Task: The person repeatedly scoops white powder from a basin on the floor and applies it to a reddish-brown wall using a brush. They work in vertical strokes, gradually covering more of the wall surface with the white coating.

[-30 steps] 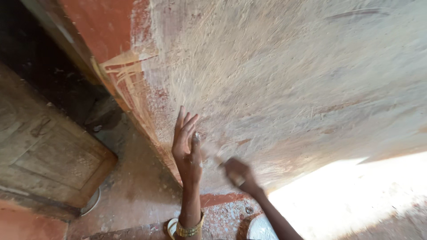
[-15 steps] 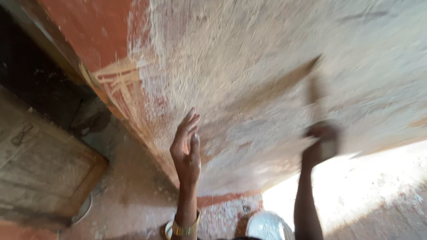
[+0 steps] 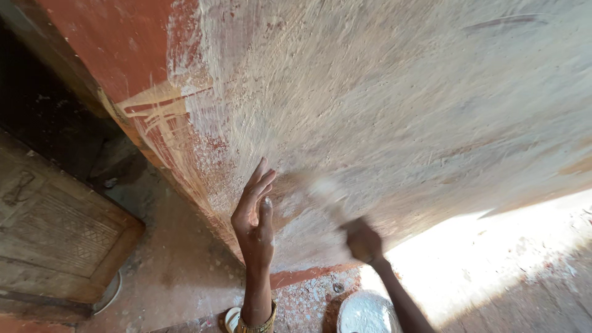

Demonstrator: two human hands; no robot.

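Left hand (image 3: 254, 213) open, flat against whitewashed wall (image 3: 394, 105), bracing. Right hand (image 3: 364, 242) at four o'clock, fisted round blurred brush (image 3: 325, 192), bristles on wall, spreading whitewash.

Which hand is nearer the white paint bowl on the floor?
Right. The right hand grips a blurred brush just above the white bowl. The left hand rests open against the wall, higher and further left.

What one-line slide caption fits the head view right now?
Left hand braced flat on a whitewashed red wall while the right hand sweeps a blurred brush across it, above a white paint bucket.
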